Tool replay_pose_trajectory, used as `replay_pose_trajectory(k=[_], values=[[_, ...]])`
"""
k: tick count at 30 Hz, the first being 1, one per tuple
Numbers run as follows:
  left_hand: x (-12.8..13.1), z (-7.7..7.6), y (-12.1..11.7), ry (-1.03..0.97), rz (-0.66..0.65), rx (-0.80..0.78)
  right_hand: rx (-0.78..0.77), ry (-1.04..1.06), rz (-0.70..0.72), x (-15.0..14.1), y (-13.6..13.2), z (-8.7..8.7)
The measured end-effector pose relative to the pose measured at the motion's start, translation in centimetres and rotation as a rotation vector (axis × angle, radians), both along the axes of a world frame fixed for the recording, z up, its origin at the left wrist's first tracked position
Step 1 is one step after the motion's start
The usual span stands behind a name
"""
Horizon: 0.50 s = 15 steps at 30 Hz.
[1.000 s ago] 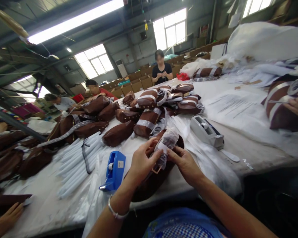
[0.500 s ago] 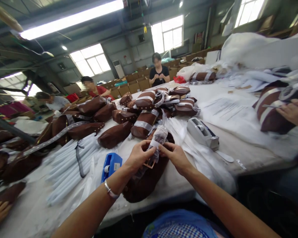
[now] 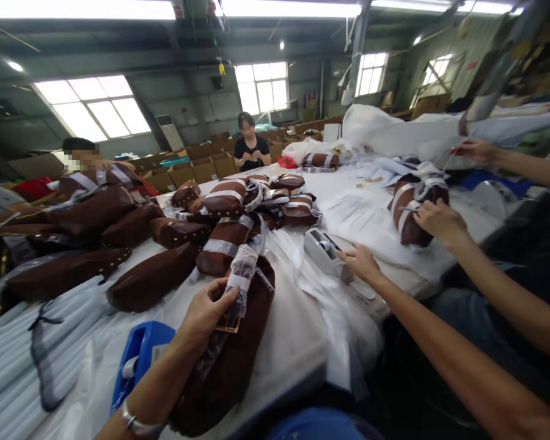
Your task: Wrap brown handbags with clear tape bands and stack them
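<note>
My left hand (image 3: 211, 308) is closed around a plastic-wrapped strap (image 3: 242, 278) with a white band about it. A gold-coloured square buckle (image 3: 229, 324) hangs below my fingers. Under the strap lies a long brown leather-look bag (image 3: 242, 360) at the table's front edge. My right hand (image 3: 362, 264) reaches out to the grey tape dispenser (image 3: 326, 252), its fingers stretched out and at the dispenser's near right side. Whether a piece of tape is between the fingertips is too small to tell.
A blue tape dispenser (image 3: 140, 354) stands beside my left forearm. White rolled tubes (image 3: 13, 342) lie at left, and brown bags (image 3: 224, 241) are heaped behind. At right, a co-worker's hand (image 3: 440, 221) is at another brown bag (image 3: 403, 211). Another person (image 3: 252, 146) is across the table.
My right hand has let go of the wrapped strap and moved right to the grey tape dispenser. My left hand keeps hold of the strap. The view has turned right.
</note>
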<state>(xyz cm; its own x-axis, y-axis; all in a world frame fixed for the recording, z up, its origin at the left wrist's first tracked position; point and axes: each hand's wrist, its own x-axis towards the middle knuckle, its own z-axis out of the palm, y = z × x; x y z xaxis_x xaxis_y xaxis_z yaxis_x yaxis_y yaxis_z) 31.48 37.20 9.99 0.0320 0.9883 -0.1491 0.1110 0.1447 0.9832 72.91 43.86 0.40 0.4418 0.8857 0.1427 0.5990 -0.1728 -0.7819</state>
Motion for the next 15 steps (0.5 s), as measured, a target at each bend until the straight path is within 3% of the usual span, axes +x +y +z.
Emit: replay_pose_trajectory(k=[4,7,12,15], values=[[0.2,-0.2,-0.1,-0.008,0.004,-0.02,-0.065,0.18,0.007,-0.5,1.7,-0.5],[0.0,-0.3,0.0,-0.005,0.011,-0.03,-0.029,0.319,-0.008,-0.8,1.8,-0.1],[-0.2,-0.2,0.5,-0.009,0.015,-0.031,0.12,0.499,-0.022,-0.6,0.2,1.4],[-0.2,-0.2,0.6,0.0,0.0,-0.037,0.075,0.604,-0.008,-0.3,-1.7,1.9]])
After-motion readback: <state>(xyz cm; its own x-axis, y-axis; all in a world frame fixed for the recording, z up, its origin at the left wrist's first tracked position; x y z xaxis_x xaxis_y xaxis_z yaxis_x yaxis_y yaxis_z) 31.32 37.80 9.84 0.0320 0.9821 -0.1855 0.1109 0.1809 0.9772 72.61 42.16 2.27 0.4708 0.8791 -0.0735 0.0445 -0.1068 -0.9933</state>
